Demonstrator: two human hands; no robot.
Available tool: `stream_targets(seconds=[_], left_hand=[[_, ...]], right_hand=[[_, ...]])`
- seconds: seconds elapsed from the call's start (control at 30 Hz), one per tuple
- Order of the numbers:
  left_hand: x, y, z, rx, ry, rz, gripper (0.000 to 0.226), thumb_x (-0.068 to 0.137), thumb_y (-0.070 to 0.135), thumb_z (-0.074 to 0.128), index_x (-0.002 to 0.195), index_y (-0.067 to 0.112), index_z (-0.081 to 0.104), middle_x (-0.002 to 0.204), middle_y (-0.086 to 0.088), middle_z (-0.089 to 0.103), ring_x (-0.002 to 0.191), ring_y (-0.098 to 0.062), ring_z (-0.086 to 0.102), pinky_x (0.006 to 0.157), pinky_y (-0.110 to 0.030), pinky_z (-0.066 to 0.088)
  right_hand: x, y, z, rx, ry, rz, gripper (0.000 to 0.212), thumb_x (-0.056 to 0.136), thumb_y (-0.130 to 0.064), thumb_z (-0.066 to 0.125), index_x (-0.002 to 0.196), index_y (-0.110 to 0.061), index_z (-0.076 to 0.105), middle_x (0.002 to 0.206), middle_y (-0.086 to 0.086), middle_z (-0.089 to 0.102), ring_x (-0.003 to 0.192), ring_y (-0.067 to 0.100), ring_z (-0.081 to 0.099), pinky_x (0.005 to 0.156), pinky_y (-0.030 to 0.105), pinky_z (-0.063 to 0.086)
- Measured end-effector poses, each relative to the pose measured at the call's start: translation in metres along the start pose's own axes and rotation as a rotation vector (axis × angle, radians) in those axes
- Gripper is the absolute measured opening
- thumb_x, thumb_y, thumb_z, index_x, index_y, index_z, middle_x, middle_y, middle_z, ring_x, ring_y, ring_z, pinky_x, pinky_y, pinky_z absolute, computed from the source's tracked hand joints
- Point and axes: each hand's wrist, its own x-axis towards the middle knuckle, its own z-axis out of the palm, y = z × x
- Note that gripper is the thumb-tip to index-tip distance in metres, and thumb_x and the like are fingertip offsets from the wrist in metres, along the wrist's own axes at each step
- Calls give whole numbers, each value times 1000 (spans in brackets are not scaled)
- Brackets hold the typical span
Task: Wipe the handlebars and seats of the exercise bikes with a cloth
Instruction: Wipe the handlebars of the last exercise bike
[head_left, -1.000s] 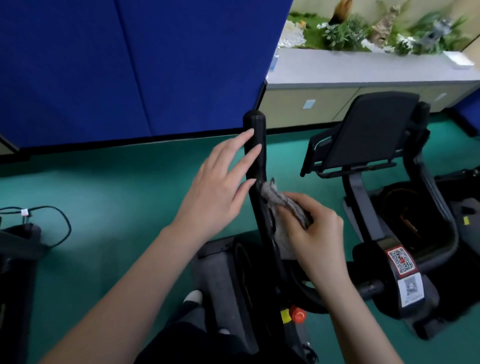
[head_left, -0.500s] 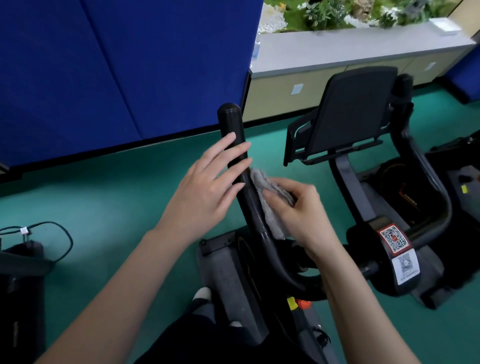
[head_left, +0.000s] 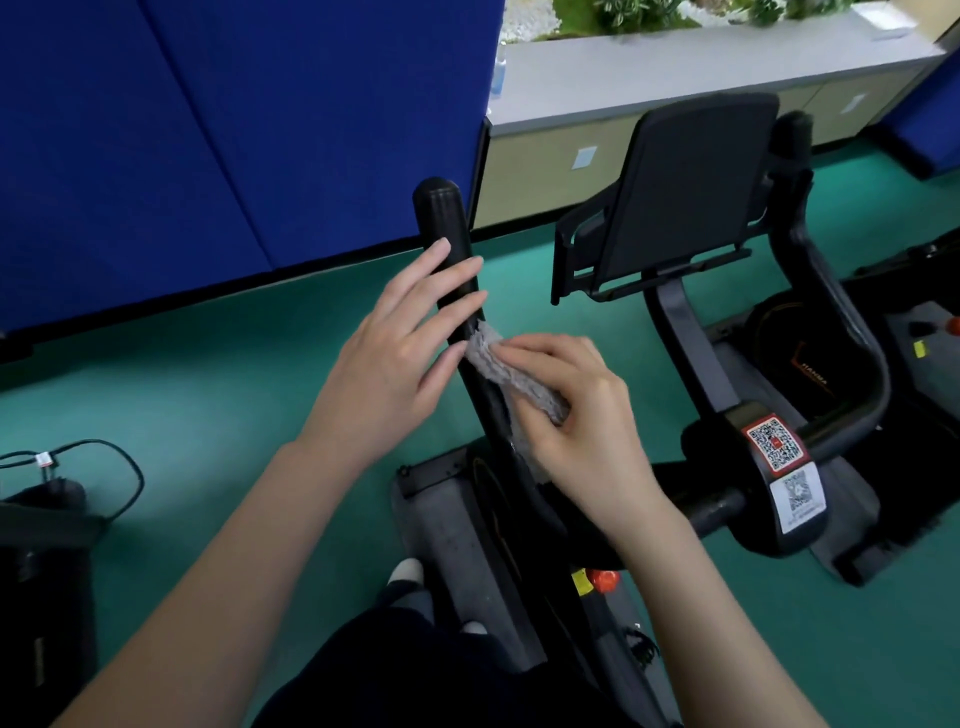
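Observation:
A black upright handlebar (head_left: 444, 218) of the exercise bike rises in the middle of the view. My left hand (head_left: 400, 353) lies against its left side with straight fingers reaching across the bar. My right hand (head_left: 576, 410) pinches a folded grey cloth (head_left: 506, 371) and presses it on the bar's right side, just below my left fingertips. The bike's black console panel (head_left: 685, 182) and its right handlebar (head_left: 831, 312) stand to the right. No seat is in view.
A blue partition (head_left: 234, 130) stands behind the bike, and a low cabinet with plants (head_left: 701, 62) is at the back right. A black device with a cable (head_left: 47, 499) sits on the green floor at left. QR stickers (head_left: 779, 441) mark the bike's frame.
The view has shifted, so the bar and hands sit a little differently in frame. My right hand with the cloth stays against the bar, and my left hand's fingers still lie across it.

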Motion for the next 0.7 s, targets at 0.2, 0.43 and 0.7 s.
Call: stream_targets(seconds=[0.2,0.43,0.7], left_hand=[[-1,2,1,20,7,-1,36,97,18,52,130,5,53,148,-4,39,144,-19,19,117,-29,20],[-10,6,-1,83,-69,52,35,97,26,48,128,11,57,147,1,41,145,-20,19,108,-36,27],[-22,10,-1,85,-204,71,48,98,39,37,138,13,45,148,3,39,146,-15,13,113,-35,21]], right_hand=[[-43,7,-19,-17,-172,-165,42,71,13,62,105,-9,73,108,-2,66,102,18,53,94,18,41],[-24,7,-18,-75,-31,-131,39,72,16,65,105,-4,71,107,1,69,100,22,59,92,16,41],[-64,14,-30,-28,-48,-27,38,72,15,68,102,-8,73,99,-5,70,93,11,60,84,12,42]])
